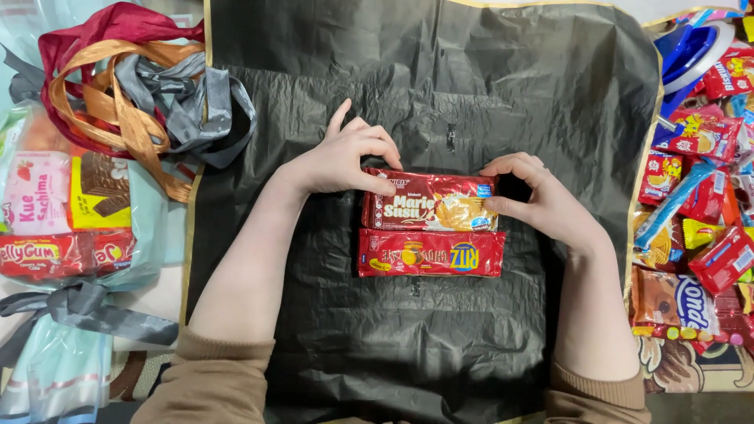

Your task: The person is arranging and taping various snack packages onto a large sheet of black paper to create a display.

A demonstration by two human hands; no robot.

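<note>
At frame centre, the left hand (342,161) and right hand (536,200) pinch the ends of a light, crinkly, likely fragile biscuit packet (428,202) above a second red packet (430,253).

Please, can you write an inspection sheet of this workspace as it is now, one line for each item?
Surface: black plastic sheet, wrinkled, spread flat.
Job's things: upper biscuit pack and lower red cracker pack lie side by side, edges touching.
Clutter: snack pile on the right; ribbons and wrapped snack bundle on the left.
Grippers: left hand and right hand pinch the upper pack's ends.
Cables: nothing seen.
Surroundings: patterned mat under the snack pile.
</note>
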